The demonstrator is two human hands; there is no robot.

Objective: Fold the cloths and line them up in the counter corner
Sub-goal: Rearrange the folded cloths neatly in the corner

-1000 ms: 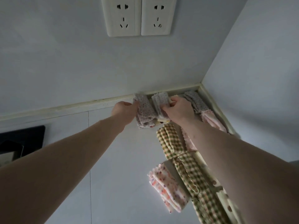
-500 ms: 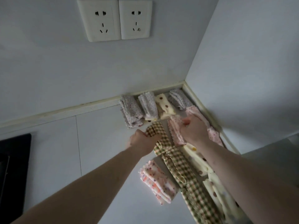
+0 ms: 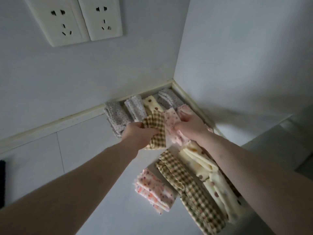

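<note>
1. My left hand (image 3: pixel 140 134) grips a folded checked cloth (image 3: pixel 156 131) — fingers curled round it.
2. My right hand (image 3: pixel 191 128) pinches a pink floral cloth (image 3: pixel 172 122) just beside it.
3. Both sit near the counter corner (image 3: pixel 174 85), in front of four folded cloths (image 3: pixel 135 107) lined along the wall.

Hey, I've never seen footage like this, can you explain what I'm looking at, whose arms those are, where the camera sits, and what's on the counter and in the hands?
There is no machine here. A person wears one camera on the head, looking down along both bare arms at a white counter where two walls meet. Two wall sockets sit above. Folded cloths stand in a row against the back wall, running into the corner. Nearer, a pink floral cloth, a long checked cloth and a cream spotted cloth lie on the counter. The left hand grips a folded checked cloth; the right hand holds a pink speckled cloth.
</note>
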